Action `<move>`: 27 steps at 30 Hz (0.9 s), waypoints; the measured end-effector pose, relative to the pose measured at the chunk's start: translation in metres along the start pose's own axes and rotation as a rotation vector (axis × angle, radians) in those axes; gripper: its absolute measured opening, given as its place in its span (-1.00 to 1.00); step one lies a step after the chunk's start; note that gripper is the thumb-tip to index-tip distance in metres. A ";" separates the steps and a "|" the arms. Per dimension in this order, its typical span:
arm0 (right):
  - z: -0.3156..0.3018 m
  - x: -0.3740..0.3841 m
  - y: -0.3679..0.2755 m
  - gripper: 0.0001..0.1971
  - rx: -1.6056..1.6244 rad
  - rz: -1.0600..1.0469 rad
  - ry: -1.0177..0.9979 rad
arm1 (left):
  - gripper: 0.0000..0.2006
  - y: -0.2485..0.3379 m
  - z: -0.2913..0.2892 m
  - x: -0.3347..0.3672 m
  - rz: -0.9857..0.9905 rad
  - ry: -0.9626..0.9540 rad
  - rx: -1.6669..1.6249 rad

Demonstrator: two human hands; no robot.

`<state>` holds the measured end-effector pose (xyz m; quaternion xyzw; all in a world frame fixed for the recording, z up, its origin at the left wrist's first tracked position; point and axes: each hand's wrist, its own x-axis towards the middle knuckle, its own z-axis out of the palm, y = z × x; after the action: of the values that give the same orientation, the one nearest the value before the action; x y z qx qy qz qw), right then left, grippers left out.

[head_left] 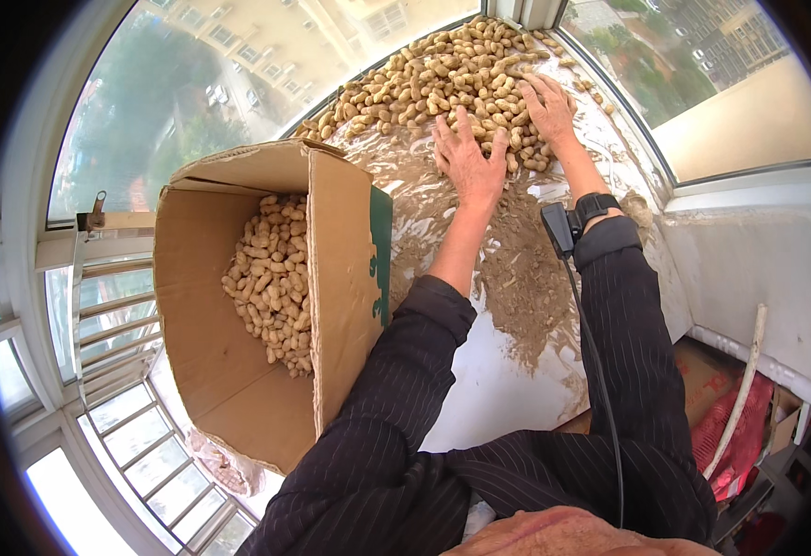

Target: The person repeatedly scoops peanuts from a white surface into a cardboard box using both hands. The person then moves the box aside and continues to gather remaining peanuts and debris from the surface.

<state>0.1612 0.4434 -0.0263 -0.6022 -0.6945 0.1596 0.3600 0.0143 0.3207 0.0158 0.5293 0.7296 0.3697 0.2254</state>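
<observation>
A broad heap of unshelled peanuts (424, 88) lies in the far corner, against the windows. My left hand (470, 165) rests at the heap's near edge, its fingers spread among the nuts. Further right, my right hand (550, 109) reaches onto the heap's right side with fingers stretched and apart. Neither hand visibly grips a nut, though some fingertips are partly hidden among the peanuts. Loose brown soil (526, 269) is spread over the white surface (484, 371) below both hands. To the left stands an open cardboard box (342, 204) with more peanuts (276, 278) inside.
Windows (174, 102) border the surface on the left and right. A metal rack (114, 306) stands left of the box. A black device (558, 230) sits at my right wrist, its cable (600, 380) trailing down. A pale stick (744, 385) and red mesh bag (730, 435) are lower right.
</observation>
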 end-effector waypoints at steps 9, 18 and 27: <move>0.017 -0.029 -0.052 -0.60 0.303 0.004 -0.004 | -0.39 -0.006 0.019 0.009 0.082 0.139 -0.187; -0.018 -0.059 -0.115 -0.67 1.450 0.682 -0.189 | -0.56 0.019 0.013 0.003 -0.070 0.256 -0.889; -0.096 -0.080 -0.188 -0.67 1.516 0.596 -0.108 | -0.67 0.101 -0.064 -0.042 -0.017 0.375 -0.952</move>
<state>0.0932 0.3052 0.1380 -0.3459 -0.2248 0.7039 0.5782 0.0441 0.2786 0.1316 0.2866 0.5124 0.7479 0.3098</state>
